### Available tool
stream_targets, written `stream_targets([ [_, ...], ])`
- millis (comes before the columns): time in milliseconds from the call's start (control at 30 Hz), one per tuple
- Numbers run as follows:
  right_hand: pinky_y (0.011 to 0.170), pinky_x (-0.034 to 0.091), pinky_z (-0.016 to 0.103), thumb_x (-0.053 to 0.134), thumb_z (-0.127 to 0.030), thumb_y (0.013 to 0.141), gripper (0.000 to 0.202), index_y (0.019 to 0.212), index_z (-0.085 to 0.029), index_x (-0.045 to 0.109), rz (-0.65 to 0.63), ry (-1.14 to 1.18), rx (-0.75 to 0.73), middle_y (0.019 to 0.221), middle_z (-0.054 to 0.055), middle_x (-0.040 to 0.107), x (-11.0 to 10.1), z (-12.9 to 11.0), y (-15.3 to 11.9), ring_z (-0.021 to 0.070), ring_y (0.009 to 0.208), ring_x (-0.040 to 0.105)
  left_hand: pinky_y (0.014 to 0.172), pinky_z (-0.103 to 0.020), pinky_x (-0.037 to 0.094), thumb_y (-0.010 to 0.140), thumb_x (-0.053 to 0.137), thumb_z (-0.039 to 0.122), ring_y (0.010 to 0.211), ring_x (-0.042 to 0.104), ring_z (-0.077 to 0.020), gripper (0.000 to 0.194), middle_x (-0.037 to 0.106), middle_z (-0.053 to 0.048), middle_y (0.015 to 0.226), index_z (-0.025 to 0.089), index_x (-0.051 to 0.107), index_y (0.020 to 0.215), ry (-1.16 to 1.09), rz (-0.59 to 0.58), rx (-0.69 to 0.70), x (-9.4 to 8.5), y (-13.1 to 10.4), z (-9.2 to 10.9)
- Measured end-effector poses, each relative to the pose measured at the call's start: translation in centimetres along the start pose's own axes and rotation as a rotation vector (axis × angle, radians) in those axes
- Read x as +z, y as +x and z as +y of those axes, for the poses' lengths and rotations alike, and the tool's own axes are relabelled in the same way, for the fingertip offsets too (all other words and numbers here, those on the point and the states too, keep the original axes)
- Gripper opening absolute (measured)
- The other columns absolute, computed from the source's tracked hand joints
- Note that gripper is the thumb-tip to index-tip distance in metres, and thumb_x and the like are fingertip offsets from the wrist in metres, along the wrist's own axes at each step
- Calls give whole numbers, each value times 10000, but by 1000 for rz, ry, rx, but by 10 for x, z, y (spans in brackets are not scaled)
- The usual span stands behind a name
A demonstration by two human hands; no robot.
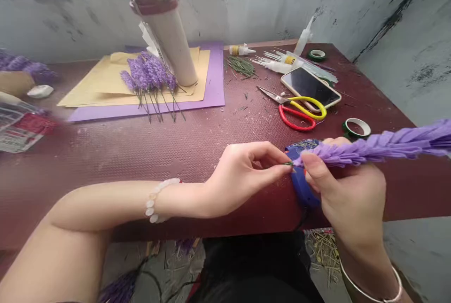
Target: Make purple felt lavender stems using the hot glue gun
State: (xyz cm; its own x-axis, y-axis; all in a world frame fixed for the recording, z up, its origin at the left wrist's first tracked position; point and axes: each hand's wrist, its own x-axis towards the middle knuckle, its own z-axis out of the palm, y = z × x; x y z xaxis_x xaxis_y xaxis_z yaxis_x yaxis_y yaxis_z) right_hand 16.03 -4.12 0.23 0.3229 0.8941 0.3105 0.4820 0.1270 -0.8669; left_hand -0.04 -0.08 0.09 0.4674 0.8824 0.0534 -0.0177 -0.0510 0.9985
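My right hand (pixel 347 195) grips a twisted strip of purple fringed crepe paper (pixel 380 145) that runs off to the right edge. My left hand (pixel 246 176) pinches the tip of a thin green wire stem (pixel 289 163) right where the paper begins, thumb and forefinger closed on it. Both hands hover over the front edge of the dark red table (pixel 141 152). Under them lies a blue object (pixel 301 185), partly hidden by my fingers.
Finished purple flower stems (pixel 150 75) lie on tan and purple sheets (pixel 211 87) beside a tall white roll (pixel 169 35). Red-and-yellow scissors (pixel 299 110), a phone (pixel 310 87), glue bottles (pixel 241 50), green tape rolls (pixel 356 128) and cut green wires (pixel 241 66) sit at the back right.
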Motion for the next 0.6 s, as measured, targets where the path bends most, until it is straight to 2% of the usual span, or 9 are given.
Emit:
stream_targets([
  [200,512,424,228,730,-340,815,388,570,-225,452,-6,30,0,502,-78,448,-1,2,-1,77,453,409,597,-126,500,822,753,166,634,624,-57,64,740,-4,725,109,732,806,25,1,44,0,-2,2],
  [367,559,463,228,733,-351,833,399,555,-219,479,-25,50,-25,531,-61,483,-3,5,-3,85,498,461,600,-122,510,830,742,156,646,643,-61,53,751,-10,743,108,732,811,69,10,96,0,-2,1],
  [467,588,488,215,745,-336,838,323,614,-217,545,-27,57,-41,565,-59,528,-4,6,-3,86,527,506,626,-119,522,836,733,151,679,660,-65,40,763,-13,776,112,734,826,111,23,136,0,-1,0],
  [600,488,470,195,739,-331,862,187,750,-228,631,-85,159,11,569,-67,595,-3,7,-4,81,475,545,657,-120,536,835,732,157,705,671,-70,44,769,-11,792,117,735,816,157,32,154,-1,-1,-2],
])
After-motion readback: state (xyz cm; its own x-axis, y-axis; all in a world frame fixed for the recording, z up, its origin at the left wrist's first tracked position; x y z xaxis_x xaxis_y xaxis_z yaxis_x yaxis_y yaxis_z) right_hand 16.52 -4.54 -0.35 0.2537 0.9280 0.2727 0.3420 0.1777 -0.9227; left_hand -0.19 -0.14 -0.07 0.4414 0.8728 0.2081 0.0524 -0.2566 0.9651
